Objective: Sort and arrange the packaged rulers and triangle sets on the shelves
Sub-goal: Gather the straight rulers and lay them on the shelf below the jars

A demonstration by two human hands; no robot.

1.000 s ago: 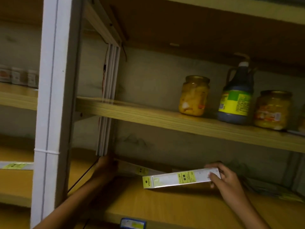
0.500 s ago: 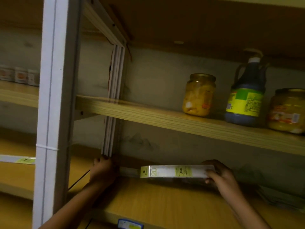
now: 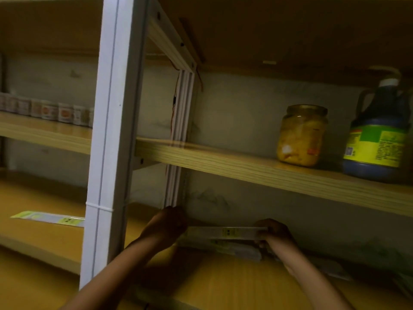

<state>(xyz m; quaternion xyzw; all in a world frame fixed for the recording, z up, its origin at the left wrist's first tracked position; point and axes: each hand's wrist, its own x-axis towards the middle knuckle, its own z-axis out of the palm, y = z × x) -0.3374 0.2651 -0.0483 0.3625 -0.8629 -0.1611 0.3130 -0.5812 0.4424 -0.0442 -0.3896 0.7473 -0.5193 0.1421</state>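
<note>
Fingers (image 3: 263,241) round level ruler pack (image 3: 225,232), lengthwise left-right.

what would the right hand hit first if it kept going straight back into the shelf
Probably the back wall just behind it. The right hand grips the packaged ruler near the rear of the lower shelf; nothing else shows between, though depth is unclear.

Dim, yellowish light here — wooden shelves (image 3: 257,168) on a white metal post (image 3: 107,139), a stained grey wall (image 3: 234,113) behind. A jar (image 3: 301,135) and a dark bottle (image 3: 377,133) stand on the middle shelf — small jars (image 3: 47,110) line the far left.
</note>
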